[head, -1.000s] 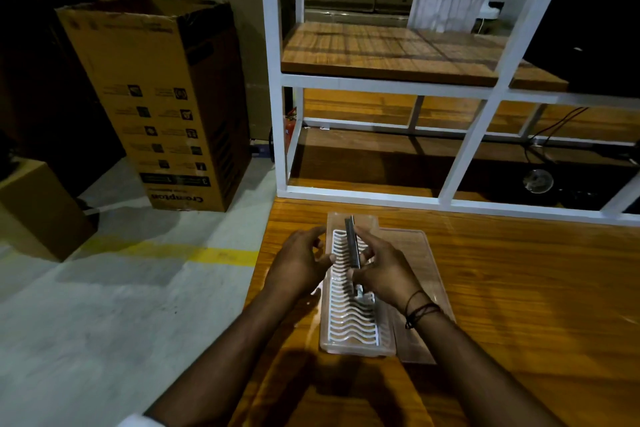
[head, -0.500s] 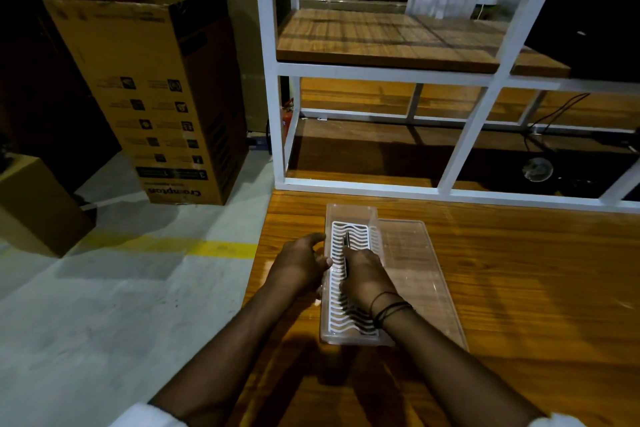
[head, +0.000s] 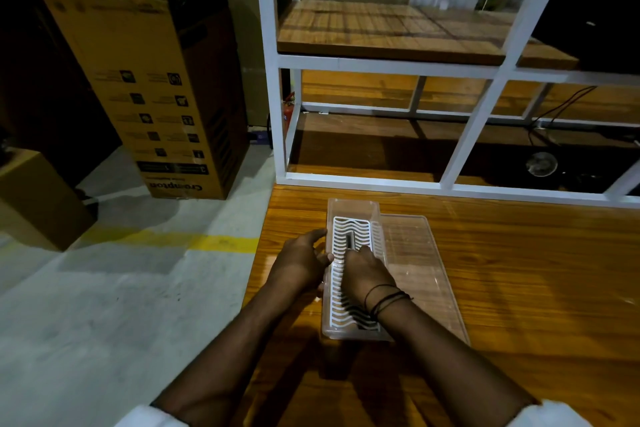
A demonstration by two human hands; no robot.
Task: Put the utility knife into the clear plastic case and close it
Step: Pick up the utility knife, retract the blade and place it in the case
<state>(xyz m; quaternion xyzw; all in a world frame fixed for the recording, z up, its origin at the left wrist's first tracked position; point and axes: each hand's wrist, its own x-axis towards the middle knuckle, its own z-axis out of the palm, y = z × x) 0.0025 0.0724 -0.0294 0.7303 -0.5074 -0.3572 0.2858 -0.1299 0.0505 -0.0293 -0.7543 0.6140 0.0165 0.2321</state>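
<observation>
Head camera footage is centred on the utility knife (head: 349,241), of which only a short dark end is seen, lying lengthwise on the white wavy-slotted insert (head: 341,291) inside the clear plastic case (head: 351,208). The rest of the knife is covered by the right hand (head: 364,274), whose fingers are curled down onto it inside the case; whether it is gripped or only pressed cannot be told. Dark cords (head: 386,300) are worn around the right wrist. The case's left wall is clasped by the left hand (head: 300,263), its fingers partly bent and the thumb laid over the rim. The transparent lid (head: 417,274) is lying open and flat, just beside the case on its right.

Case and lid are set on a glossy orange-brown wooden table (head: 519,305), near its left edge. Along the table's far edge a white metal frame (head: 483,121) with wooden shelves (head: 381,31) is mounted; dark cables (head: 554,111) and a round object (head: 541,164) are seen in the shadow behind it. To the left, a grey concrete floor (head: 104,305) is crossed by a yellow line (head: 214,243). A tall open cardboard carton (head: 152,87) is standing upside down on the floor, and a smaller brown box (head: 38,198) is placed at the left edge. The room is dimly lit.
</observation>
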